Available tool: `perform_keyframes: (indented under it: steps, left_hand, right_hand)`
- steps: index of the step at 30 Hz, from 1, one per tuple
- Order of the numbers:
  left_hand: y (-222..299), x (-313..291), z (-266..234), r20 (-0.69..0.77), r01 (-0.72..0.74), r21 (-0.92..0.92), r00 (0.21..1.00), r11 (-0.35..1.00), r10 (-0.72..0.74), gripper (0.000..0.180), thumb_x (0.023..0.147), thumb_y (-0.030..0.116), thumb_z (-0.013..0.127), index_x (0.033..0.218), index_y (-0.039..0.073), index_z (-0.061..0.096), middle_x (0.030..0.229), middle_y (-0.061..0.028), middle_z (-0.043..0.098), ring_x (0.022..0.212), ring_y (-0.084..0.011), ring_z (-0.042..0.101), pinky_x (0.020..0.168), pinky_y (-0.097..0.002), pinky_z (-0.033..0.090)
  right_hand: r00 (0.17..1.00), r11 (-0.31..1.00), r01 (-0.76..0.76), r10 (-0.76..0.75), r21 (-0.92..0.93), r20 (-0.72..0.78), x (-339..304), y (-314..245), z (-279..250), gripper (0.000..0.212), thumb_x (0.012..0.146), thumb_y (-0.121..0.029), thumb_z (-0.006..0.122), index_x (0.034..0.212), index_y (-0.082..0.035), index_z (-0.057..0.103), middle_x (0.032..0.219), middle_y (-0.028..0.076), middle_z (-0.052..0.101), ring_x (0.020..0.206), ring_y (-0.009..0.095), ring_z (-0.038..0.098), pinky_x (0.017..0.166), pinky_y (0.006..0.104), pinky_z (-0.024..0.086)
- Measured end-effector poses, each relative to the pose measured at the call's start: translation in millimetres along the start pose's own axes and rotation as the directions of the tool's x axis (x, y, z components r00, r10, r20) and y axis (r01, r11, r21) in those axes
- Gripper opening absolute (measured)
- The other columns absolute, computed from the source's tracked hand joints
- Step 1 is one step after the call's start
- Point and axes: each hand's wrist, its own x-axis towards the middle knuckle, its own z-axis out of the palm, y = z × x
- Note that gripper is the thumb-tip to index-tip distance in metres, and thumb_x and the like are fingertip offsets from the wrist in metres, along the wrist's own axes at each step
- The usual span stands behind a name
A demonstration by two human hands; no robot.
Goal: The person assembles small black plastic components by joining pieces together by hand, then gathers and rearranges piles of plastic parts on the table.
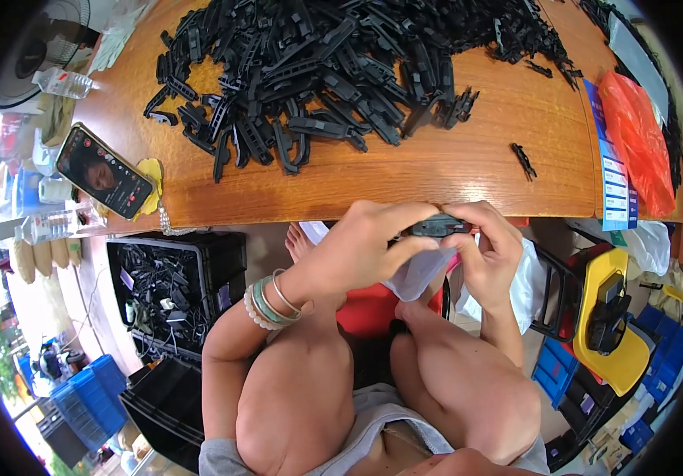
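Just off the table's near edge, my left hand (pixel 361 244) and my right hand (pixel 490 250) hold one small black plastic part (pixel 439 225) between them. The left thumb and fingers pinch one end, and the right ones grip the other. Bracelets (pixel 264 304) circle my left wrist. A large heap of similar black plastic parts (pixel 294 71) covers the far middle of the wooden table (pixel 405 178). One thin black piece (pixel 524 160) lies apart from the heap, on the right.
At the table's left edge a phone (pixel 105 170) leans on a yellow stand (pixel 151 186). A red plastic bag (pixel 635 143) lies at the right. Below left is a black crate (pixel 178 262) of dark parts and cables. A yellow chair (pixel 607 349) stands at lower right.
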Motion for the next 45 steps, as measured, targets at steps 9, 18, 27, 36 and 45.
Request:
perform_keyframes:
  steps: [9, 18, 27, 36, 45]
  left_hand:
    - [-35.1, 62.7, -18.9, -0.027, -0.236, 0.607, 0.948, 0.759, 0.317, 0.02, 0.072, 0.005, 0.064, 0.092, 0.003, 0.063, 0.081, -0.009, 0.056, 0.07, -0.0246, 0.055, 0.057, -0.0317, 0.045]
    - [-45.8, 96.3, -23.7, 0.45, -0.567, 0.81, 0.764, 0.149, 0.463, 0.018, 0.067, 0.008, 0.056, 0.083, -0.001, 0.061, 0.085, -0.0081, 0.051, 0.083, -0.0217, 0.05, 0.07, -0.0297, 0.042]
    - [-33.7, 55.4, -3.2, -0.312, -0.255, 0.269, 0.889, 0.929, 0.335, 0.007, 0.076, -0.004, 0.061, 0.082, -0.001, 0.057, 0.1, -0.0163, 0.061, 0.091, -0.0248, 0.062, 0.082, -0.0322, 0.048]
    - [-14.5, 17.5, -27.2, -0.105, 0.246, -0.704, 0.891, 0.666, -0.441, 0.029, 0.093, 0.009, 0.046, 0.116, -0.008, 0.05, 0.104, -0.0146, 0.059, 0.082, -0.0153, 0.058, 0.077, -0.0285, 0.047]
    - [-30.4, 8.1, -15.7, 0.067, 0.397, -0.671, 0.873, 0.626, -0.483, 0.035, 0.097, 0.018, 0.041, 0.11, -0.012, 0.053, 0.092, -0.0168, 0.062, 0.072, -0.0194, 0.063, 0.065, -0.0292, 0.051]
  right_hand:
    - [0.98, 0.919, 0.2, -0.182, -0.339, 0.085, 39.9, 34.3, -13.5, 0.015, 0.076, 0.001, 0.061, 0.09, -0.001, 0.064, 0.089, 0.011, 0.064, 0.077, 0.025, 0.059, 0.065, 0.0316, 0.045]
    - [0.946, 0.564, 0.264, -0.308, -0.783, 0.097, 93.2, 65.7, -20.1, 0.022, 0.075, -0.001, 0.059, 0.097, -0.004, 0.059, 0.107, 0.007, 0.06, 0.105, 0.026, 0.051, 0.085, 0.0377, 0.037]
    - [0.966, 0.647, 0.211, -0.25, -0.732, 0.058, 59.0, 48.1, -11.2, 0.014, 0.075, -0.003, 0.062, 0.089, -0.005, 0.06, 0.095, 0.006, 0.058, 0.094, 0.025, 0.052, 0.078, 0.0369, 0.036]
    - [0.96, 0.657, 0.263, -0.253, -0.706, 0.122, 68.6, 36.8, -14.1, 0.013, 0.075, -0.003, 0.063, 0.088, -0.004, 0.057, 0.089, 0.008, 0.053, 0.087, 0.027, 0.05, 0.076, 0.0373, 0.035]
    - [0.999, 0.939, 0.008, -0.025, -0.344, -0.045, 42.1, 48.8, -12.1, 0.011, 0.08, 0.004, 0.058, 0.09, 0.0, 0.057, 0.088, 0.01, 0.056, 0.076, 0.022, 0.053, 0.068, 0.0309, 0.042]
